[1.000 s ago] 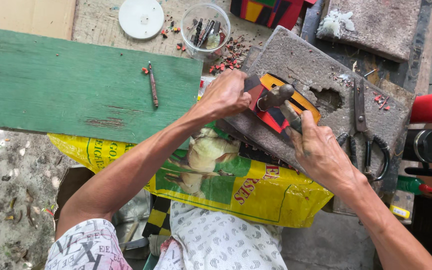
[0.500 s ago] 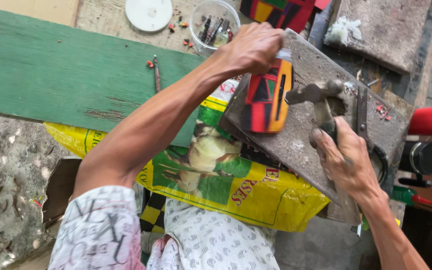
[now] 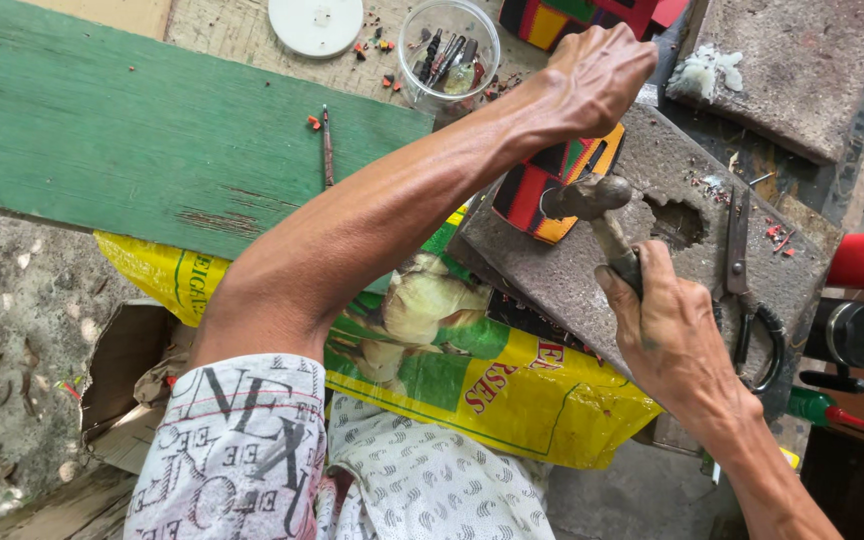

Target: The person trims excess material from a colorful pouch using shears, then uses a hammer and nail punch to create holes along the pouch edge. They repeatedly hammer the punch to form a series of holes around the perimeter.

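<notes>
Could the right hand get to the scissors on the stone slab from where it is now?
Probably yes. The scissors lie uncovered on the slab just beside the right hand, with nothing between them. But that hand is gripping the hammer and would have to put it down first.

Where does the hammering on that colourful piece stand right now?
In hand: right hand grips the hammer, head resting on the colourful piece, which the left hand pins on the stone slab. Done: trimmed scraps lie around. Scissors lie unused; what remains is unclear.

A small hammer (image 3: 597,205), metal head dull grey, lies tilted over a striped red, black, yellow and green woven piece (image 3: 552,185) flat on a grey stone slab (image 3: 692,170).
</notes>
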